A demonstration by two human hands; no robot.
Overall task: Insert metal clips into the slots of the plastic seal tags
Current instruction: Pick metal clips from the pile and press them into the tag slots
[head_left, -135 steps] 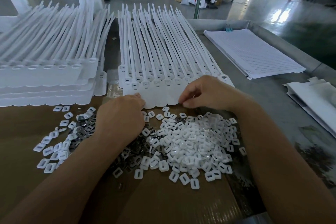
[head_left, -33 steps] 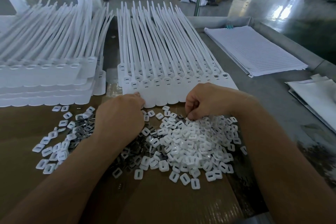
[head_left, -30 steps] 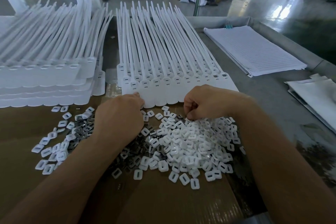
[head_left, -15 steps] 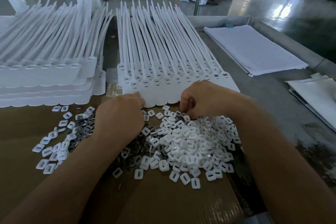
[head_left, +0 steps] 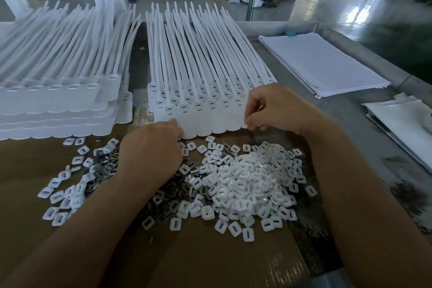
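A flat row of white plastic seal tags [head_left: 198, 110] lies ahead, slotted heads toward me and straps pointing away. Below it a heap of small white slotted caps [head_left: 252, 182] is mixed with dark metal clips [head_left: 168, 196] on brown cardboard [head_left: 210, 259]. My right hand [head_left: 278, 107] is at the right end of the tag row and pinches a small shiny metal clip between thumb and forefinger. My left hand [head_left: 149, 154] rests over the clips, knuckles up, its curled fingertips touching the near edge of the tag heads. Its palm side is hidden.
A taller stack of seal tags [head_left: 58, 100] fills the left side. A pile of lined paper [head_left: 322, 63] lies at the right on the grey metal table, with white sheets [head_left: 402, 121] nearer the right edge. A fan pole [head_left: 251, 0] stands behind the table.
My right hand dipped into the heap of caps and clips, then rose to the right end of the tag row with a clip in its pinch. My left hand stayed in place.
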